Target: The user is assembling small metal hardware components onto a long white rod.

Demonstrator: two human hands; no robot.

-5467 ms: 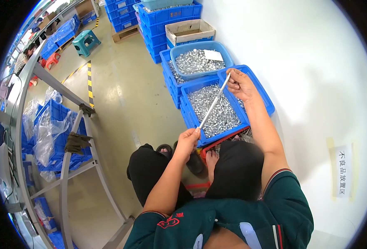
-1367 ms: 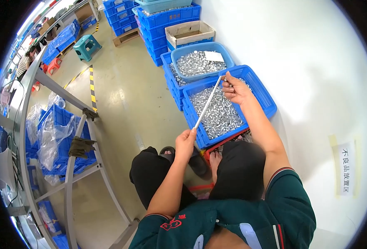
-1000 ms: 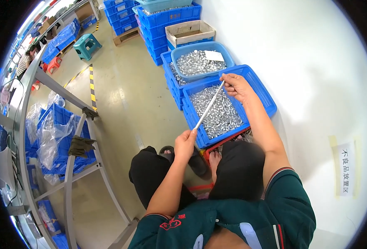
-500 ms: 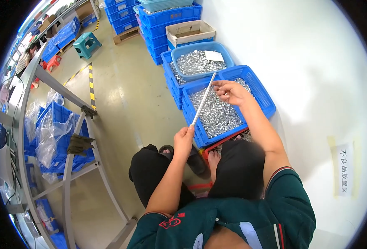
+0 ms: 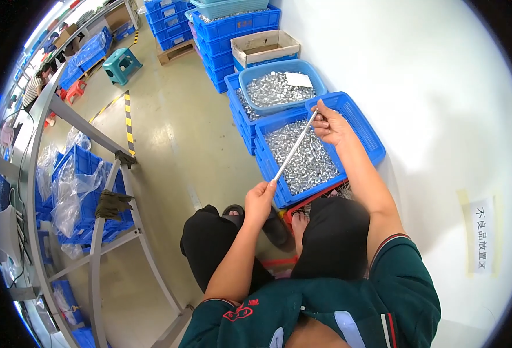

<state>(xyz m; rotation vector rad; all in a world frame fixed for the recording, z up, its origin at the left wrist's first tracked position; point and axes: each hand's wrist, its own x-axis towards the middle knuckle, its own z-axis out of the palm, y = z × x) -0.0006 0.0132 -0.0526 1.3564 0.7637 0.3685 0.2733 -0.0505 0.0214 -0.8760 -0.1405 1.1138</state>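
Observation:
A thin, straight silvery metal rod (image 5: pixel 295 147) slants up to the right between my two hands. My left hand (image 5: pixel 258 201) is closed around its lower end. At the rod's upper end, the thumb and fingers of my right hand (image 5: pixel 332 126) are pinched together; whether a small part is also between them I cannot make out. Beneath the rod, a blue plastic crate (image 5: pixel 264 152) holds a heap of small, shiny metal pieces (image 5: pixel 309 165). Beside it, partly behind my right hand, is a blue mesh basket (image 5: pixel 367 132).
Behind the crate stands a light-blue tub (image 5: pixel 321 86) of metal parts with a white card (image 5: pixel 298 79). Farther back are a wooden-sided box (image 5: pixel 265 44) and stacked blue crates (image 5: pixel 215 58). A grey metal frame (image 5: pixel 96 249) rises on my left; the white wall (image 5: pixel 441 145) is on my right.
My right hand has moved to the right and slightly up, and its fingers have closed at the rod's upper end. The rod leans farther right; my left hand has shifted slightly right.

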